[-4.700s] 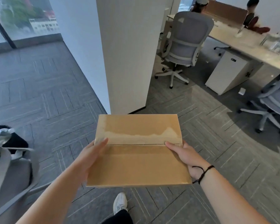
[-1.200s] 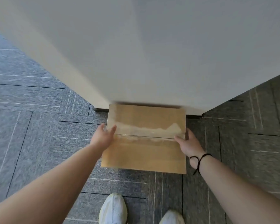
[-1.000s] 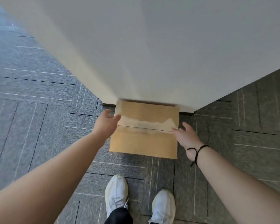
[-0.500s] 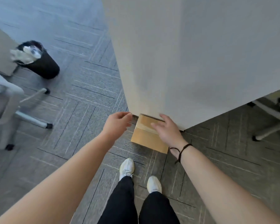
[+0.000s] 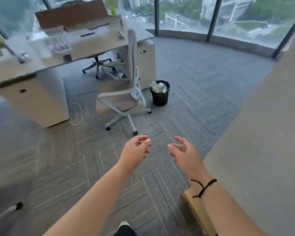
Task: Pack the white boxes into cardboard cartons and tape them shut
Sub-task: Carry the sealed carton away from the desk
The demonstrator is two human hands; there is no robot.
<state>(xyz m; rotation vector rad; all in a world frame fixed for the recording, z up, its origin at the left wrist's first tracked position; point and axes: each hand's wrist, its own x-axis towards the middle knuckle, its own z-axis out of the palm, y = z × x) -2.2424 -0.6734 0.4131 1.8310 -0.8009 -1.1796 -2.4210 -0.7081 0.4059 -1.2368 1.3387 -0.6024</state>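
The taped cardboard carton (image 5: 197, 208) stands on the grey carpet at the lower right, against the foot of the white pillar (image 5: 266, 150). My right forearm covers most of it. My left hand (image 5: 136, 150) and my right hand (image 5: 184, 154) hang in the air in front of me, apart from the carton. Both hold nothing, their fingers loosely curled. No white boxes are in view.
A grey office chair (image 5: 126, 99) stands ahead, with a black waste bin (image 5: 160, 93) full of plastic bottles to its right. A long desk (image 5: 66, 48) with drawer cabinets runs along the left. Curved windows (image 5: 228, 17) close the far side. A white cable (image 5: 77, 113) lies on the carpet.
Both hands set the carton down against the pillar and let go of it. My view has turned left and lifted toward the desk and windows, and the hands have risen away from the carton.
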